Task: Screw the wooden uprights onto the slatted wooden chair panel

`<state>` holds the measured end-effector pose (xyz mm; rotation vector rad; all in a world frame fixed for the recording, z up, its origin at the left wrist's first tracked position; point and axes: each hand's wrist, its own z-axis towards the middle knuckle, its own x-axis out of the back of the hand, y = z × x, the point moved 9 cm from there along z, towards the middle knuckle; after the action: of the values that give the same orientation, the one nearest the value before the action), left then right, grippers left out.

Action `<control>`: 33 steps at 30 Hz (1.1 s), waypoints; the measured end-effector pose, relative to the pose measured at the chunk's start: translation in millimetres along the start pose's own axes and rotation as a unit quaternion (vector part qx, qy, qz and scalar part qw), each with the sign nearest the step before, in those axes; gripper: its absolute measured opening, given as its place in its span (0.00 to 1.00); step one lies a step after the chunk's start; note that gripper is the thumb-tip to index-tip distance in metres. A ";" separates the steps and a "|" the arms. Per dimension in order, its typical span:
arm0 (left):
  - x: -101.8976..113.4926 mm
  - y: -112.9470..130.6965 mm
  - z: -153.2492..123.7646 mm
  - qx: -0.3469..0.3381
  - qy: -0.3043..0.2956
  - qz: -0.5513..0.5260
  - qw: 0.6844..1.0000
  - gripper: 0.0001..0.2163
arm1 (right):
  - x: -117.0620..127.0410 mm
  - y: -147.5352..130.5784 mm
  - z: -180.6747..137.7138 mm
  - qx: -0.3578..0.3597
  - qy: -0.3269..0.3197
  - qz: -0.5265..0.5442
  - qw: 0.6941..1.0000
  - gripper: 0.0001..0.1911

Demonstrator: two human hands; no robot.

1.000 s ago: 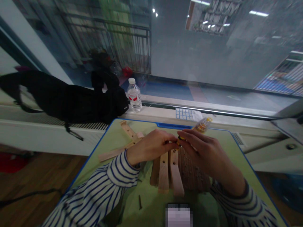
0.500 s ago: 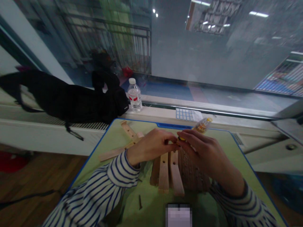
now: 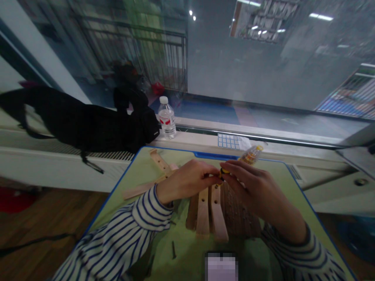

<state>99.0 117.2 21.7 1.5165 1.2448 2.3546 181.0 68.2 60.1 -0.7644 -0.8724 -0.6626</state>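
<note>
A small yellow-and-black screwdriver (image 3: 225,171) sits between my hands, mostly covered by fingers. My right hand (image 3: 258,189) is closed round its upper part. From the other side, the thumb and forefinger of my left hand (image 3: 190,180) pinch close to its lower end; exactly what they grip is partly hidden. Just below is a wooden strip (image 3: 219,220) with holes, with a second wooden strip (image 3: 202,218) alongside it on the left. Both lie on a brown corrugated cardboard block (image 3: 241,218). A dark screw (image 3: 174,249) lies on the green tabletop (image 3: 164,269).
Joined wooden strips (image 3: 159,160) lie at the table's far left. A clear container with a yellow top (image 3: 250,155) rests at the back edge. Behind, the sill holds a water bottle (image 3: 166,121), a black bag (image 3: 96,125) and a gridded sheet (image 3: 228,141). A pixelated rectangle (image 3: 222,269) is nearest me.
My right fingers have shifted slightly, so more of the yellow-and-black screwdriver shows. My left hand stays nearly still, and the wooden strips have not moved.
</note>
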 end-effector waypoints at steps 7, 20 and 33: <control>-0.7 1.7 -0.2 -0.016 -0.013 0.015 1.000 0.09 | -2.2 1.2 0.4 -0.004 0.009 -0.013 1.000 0.15; 1.1 -5.2 -0.4 0.025 0.008 0.009 1.000 0.07 | -0.7 -4.5 -1.3 0.007 0.003 0.003 1.000 0.19; -5.2 0.8 0.1 -0.022 -0.031 0.015 0.999 0.08 | -3.8 0.1 -0.4 0.000 0.020 -0.006 1.000 0.14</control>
<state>101.9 114.4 18.4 1.5926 1.1586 2.3164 179.5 68.7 56.7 -0.7447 -0.8411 -0.6873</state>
